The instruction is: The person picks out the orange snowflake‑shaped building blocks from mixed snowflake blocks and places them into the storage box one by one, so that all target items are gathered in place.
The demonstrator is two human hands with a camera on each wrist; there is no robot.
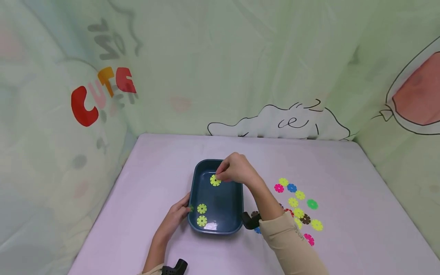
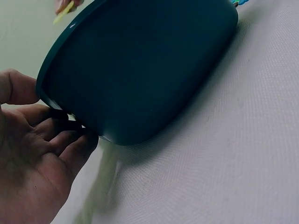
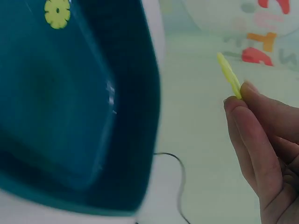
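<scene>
My right hand (image 1: pixel 237 168) pinches a yellow notched plastic disc (image 1: pixel 215 180) between thumb and fingertips, above the far half of a dark blue-green tray (image 1: pixel 223 202). The right wrist view shows that disc (image 3: pixel 229 75) edge-on, sticking out from the fingertips. Inside the tray, two more yellow discs (image 1: pixel 201 214) lie near its left wall. At the tray's left side, my left hand (image 1: pixel 177 214) grips it. In the left wrist view the thumb (image 2: pixel 21 87) is at the rim and the fingers (image 2: pixel 60 133) bend against the outer wall.
To the right of the tray, several notched discs in yellow, pink, blue, green and brown (image 1: pixel 305 219) lie scattered on the pale table (image 1: pixel 154 164). My right forearm covers part of them. Printed cloth (image 1: pixel 192 68) hangs behind and along both sides of the table.
</scene>
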